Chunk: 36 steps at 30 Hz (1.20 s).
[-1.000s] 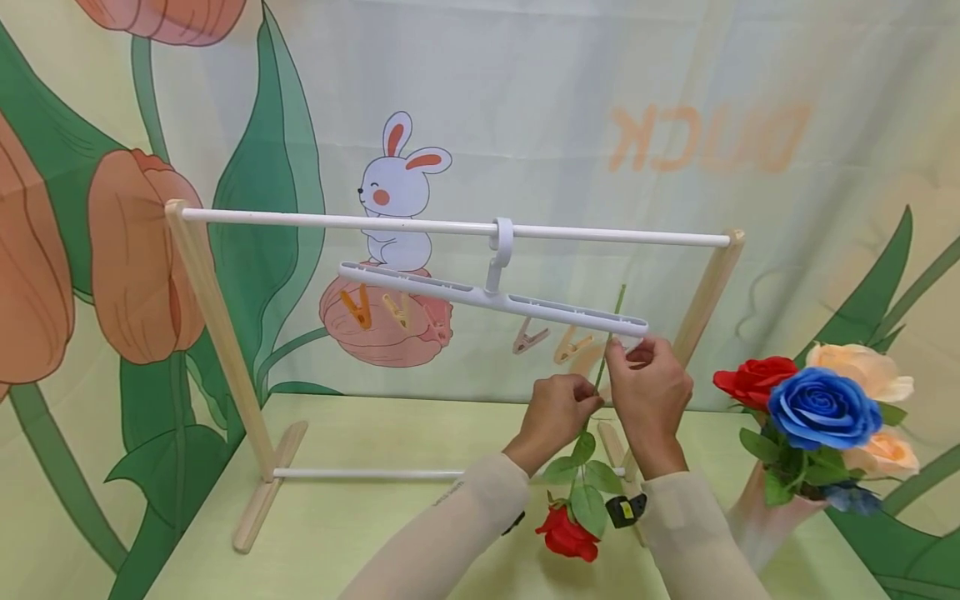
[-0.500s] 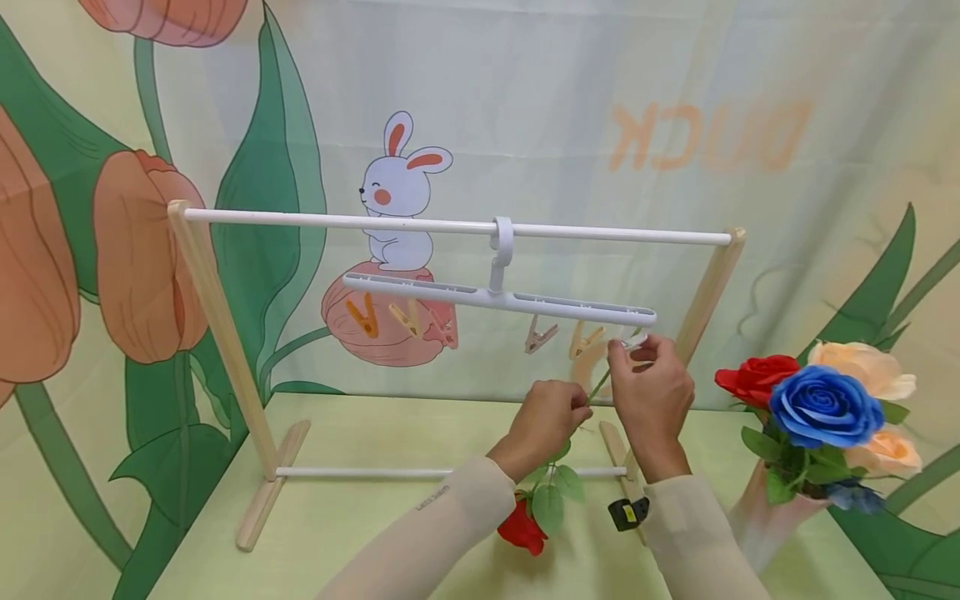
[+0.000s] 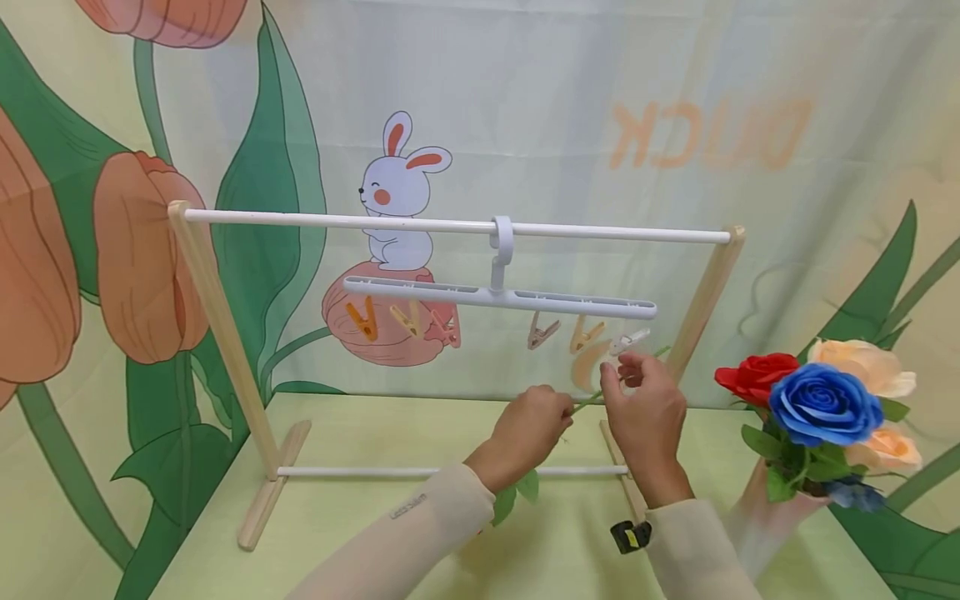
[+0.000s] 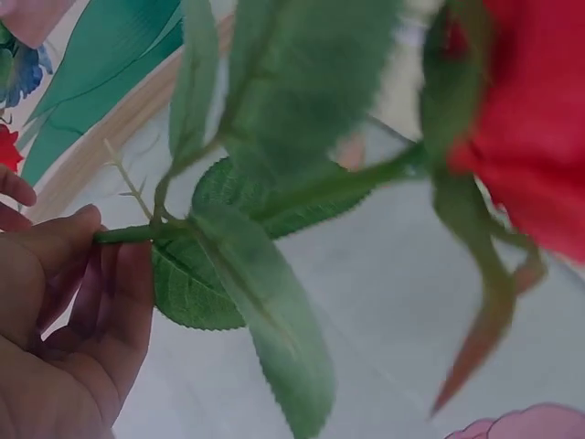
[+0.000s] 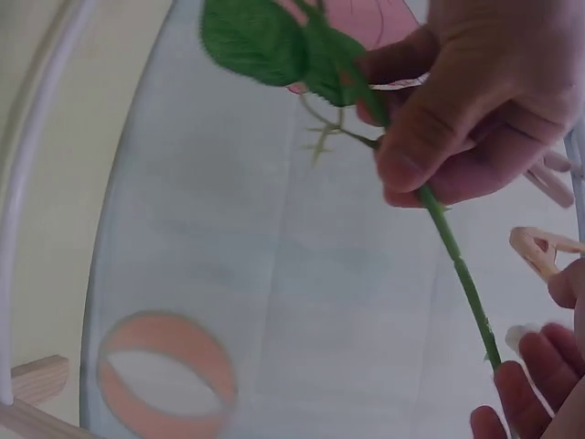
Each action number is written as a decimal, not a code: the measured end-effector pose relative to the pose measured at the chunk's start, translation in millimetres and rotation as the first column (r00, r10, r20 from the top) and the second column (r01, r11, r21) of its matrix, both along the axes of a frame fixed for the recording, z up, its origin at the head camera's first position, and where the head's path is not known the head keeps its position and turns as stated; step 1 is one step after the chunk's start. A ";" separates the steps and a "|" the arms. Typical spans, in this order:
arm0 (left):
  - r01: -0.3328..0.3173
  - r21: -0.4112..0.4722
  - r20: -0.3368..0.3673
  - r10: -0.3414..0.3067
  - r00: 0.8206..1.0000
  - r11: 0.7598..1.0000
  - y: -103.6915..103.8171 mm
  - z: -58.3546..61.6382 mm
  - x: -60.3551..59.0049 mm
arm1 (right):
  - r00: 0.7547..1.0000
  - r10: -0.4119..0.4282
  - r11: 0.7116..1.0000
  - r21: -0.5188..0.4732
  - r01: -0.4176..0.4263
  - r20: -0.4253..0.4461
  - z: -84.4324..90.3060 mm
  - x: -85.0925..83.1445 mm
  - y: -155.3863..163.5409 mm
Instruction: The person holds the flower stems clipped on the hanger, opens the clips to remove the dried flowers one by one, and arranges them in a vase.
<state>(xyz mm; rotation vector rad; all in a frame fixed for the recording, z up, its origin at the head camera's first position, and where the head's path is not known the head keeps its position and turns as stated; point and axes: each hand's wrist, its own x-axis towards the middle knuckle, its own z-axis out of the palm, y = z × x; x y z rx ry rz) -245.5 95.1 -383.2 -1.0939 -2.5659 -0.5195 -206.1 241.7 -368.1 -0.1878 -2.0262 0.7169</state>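
Observation:
My left hand (image 3: 523, 429) pinches the green stem (image 3: 587, 404) of a red rose. The bloom of that rose (image 4: 539, 119) fills the right of the left wrist view; in the head view my left forearm hides most of it. Close to the stem's far end is my right hand (image 3: 645, 408), its fingers loosely bent and the stem passing by them. Just above its fingertips a white clip (image 3: 630, 341) dangles, apart from the stem. More clips hang from the white hanger (image 3: 498, 300), including an orange one (image 3: 362, 320) and a yellow one (image 3: 587, 337).
A wooden rack with a white top bar (image 3: 337, 221) carries the hanger. At the right stands a pinkish vase (image 3: 772, 517) holding red, blue and peach roses (image 3: 825, 408). Behind hangs a printed curtain (image 3: 540, 108); the tabletop (image 3: 390, 533) is pale green.
My left hand has drawn the rose left and down, so its stem has left the clip's area and tilted flatter. My right hand has let go of the white clip, and the hanger has levelled somewhat.

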 end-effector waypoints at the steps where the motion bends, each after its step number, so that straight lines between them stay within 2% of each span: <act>1: -0.006 -0.023 -0.018 0.006 1.000 1.000 -1.6 0.5 1.5 | 1.000 0.018 0.998 0.062 -0.017 -0.013 -3.5 1.3 -1.0; 3: -0.014 -0.052 -0.049 0.012 0.999 0.999 -4.1 1.1 4.2 | 0.997 0.057 0.978 0.205 -0.047 -0.046 -10.9 3.1 -2.8; 6: -0.013 -0.085 -0.105 0.004 0.994 0.996 -6.5 1.4 8.0 | 0.992 0.100 0.915 0.399 -0.063 -0.072 -21.0 5.7 -6.2; 8: -0.019 -0.101 -0.147 0.004 0.989 0.995 -7.2 2.0 9.8 | 0.991 0.120 0.872 0.483 -0.076 -0.061 -25.2 7.4 -7.7; 11: -0.050 -0.120 -0.187 0.027 0.982 0.991 -9.1 1.7 11.3 | 0.991 0.137 0.823 0.559 -0.105 -0.014 -29.0 10.9 -9.7; 14: -0.080 -0.126 -0.194 0.055 0.979 0.989 -12.9 0.7 12.0 | 0.988 0.152 0.786 0.602 -0.138 0.028 -33.7 13.4 -10.1; 17: -0.099 -0.144 -0.235 0.064 0.970 0.985 -17.6 -0.8 13.4 | 0.984 0.172 0.756 0.634 -0.161 0.045 -39.7 14.3 -10.4; 20: -0.106 -0.164 -0.298 0.054 0.953 0.981 -21.9 -3.2 15.2 | 0.982 0.179 0.739 0.651 -0.171 0.054 -44.6 14.9 -11.1; 24: -0.106 -0.177 -0.368 0.034 0.929 0.978 -27.3 -4.0 17.5 | 0.981 0.185 0.735 0.655 -0.175 0.054 -48.4 13.9 -13.7; 29: -0.137 -0.190 -0.464 0.034 0.885 0.972 -32.0 -4.0 19.5 | 0.982 0.183 0.724 0.668 -0.173 0.056 -53.0 13.3 -19.0; 31: -0.152 -0.190 -0.487 0.041 0.873 0.970 -32.8 -5.5 19.5 | 0.982 0.180 0.722 0.672 -0.166 0.050 -54.7 13.4 -20.9; 33: -0.164 -0.186 -0.500 0.050 0.865 0.969 -33.2 -7.0 19.4 | 0.983 0.179 0.723 0.672 -0.159 0.039 -55.7 13.4 -22.5; 36: -0.160 -0.178 -0.494 0.052 0.868 0.971 -33.2 -8.8 18.8 | 0.983 0.184 0.726 0.671 -0.149 0.020 -55.8 13.0 -23.6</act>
